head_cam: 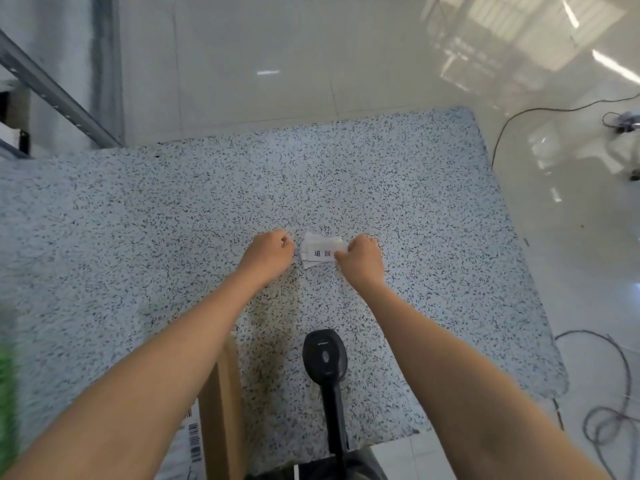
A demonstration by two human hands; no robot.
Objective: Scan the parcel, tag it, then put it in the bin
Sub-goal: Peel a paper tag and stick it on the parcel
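A small stack of white tags (pixel 320 251) printed with black characters lies near the middle of the speckled table (pixel 138 220). My right hand (pixel 360 259) pinches the right end of the top tag. My left hand (pixel 270 252) is curled shut just left of the stack, touching or nearly touching its edge. A brown cardboard parcel (pixel 221 410) with a white barcode label (pixel 194 441) lies at the near edge, partly hidden under my left forearm. A black handheld scanner (pixel 325 358) stands on its mount near the front edge.
Glossy white floor surrounds the table, with cables (pixel 609 410) coiled at the right. A metal shelf frame (pixel 52 88) stands at the far left. A blurred green object (pixel 7 393) is at the left edge.
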